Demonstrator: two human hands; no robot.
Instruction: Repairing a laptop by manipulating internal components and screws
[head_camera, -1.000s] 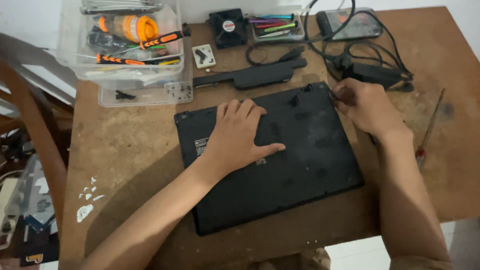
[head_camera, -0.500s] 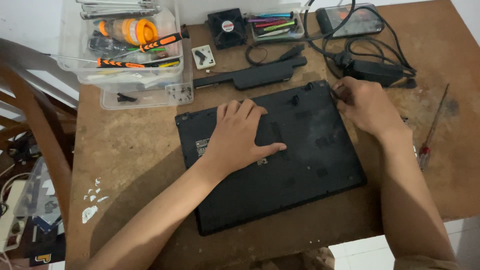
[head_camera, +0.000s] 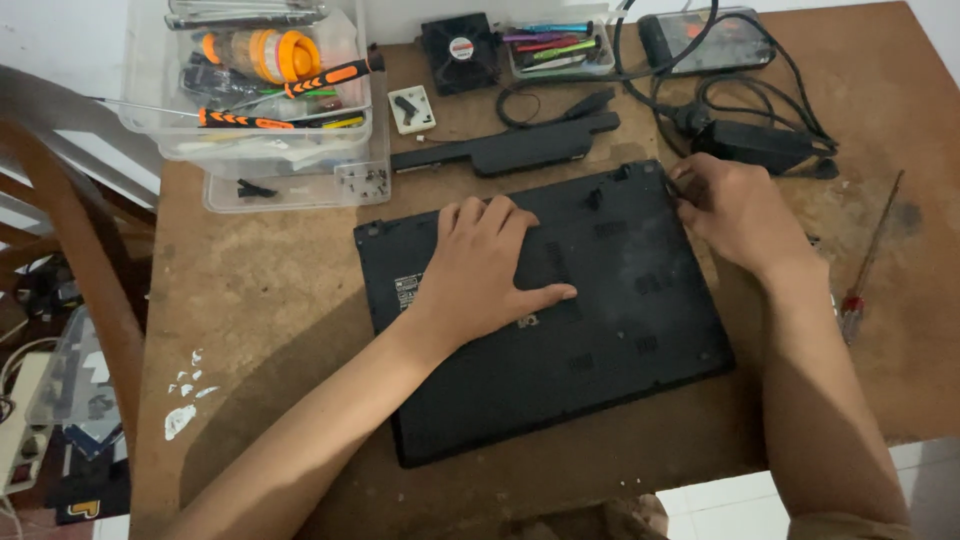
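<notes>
A black laptop (head_camera: 620, 330) lies upside down on a worn wooden table (head_camera: 250, 300). My left hand (head_camera: 485, 265) rests flat on its bottom cover, fingers spread and thumb pointing right. My right hand (head_camera: 735, 210) is at the laptop's far right corner, with its fingers curled onto the edge there; what the fingertips do is hidden. A long black battery (head_camera: 510, 150) lies just beyond the laptop's far edge.
Clear plastic boxes (head_camera: 250, 90) with orange-handled screwdrivers stand at the far left. A small black fan (head_camera: 458, 40), a tray of coloured pens (head_camera: 555, 45) and a power adapter (head_camera: 760, 145) with cables line the back. A red-handled screwdriver (head_camera: 865, 270) lies right. A wooden chair (head_camera: 80, 250) stands left.
Both hands stay where they were on the laptop. Only the view has shifted slightly.
</notes>
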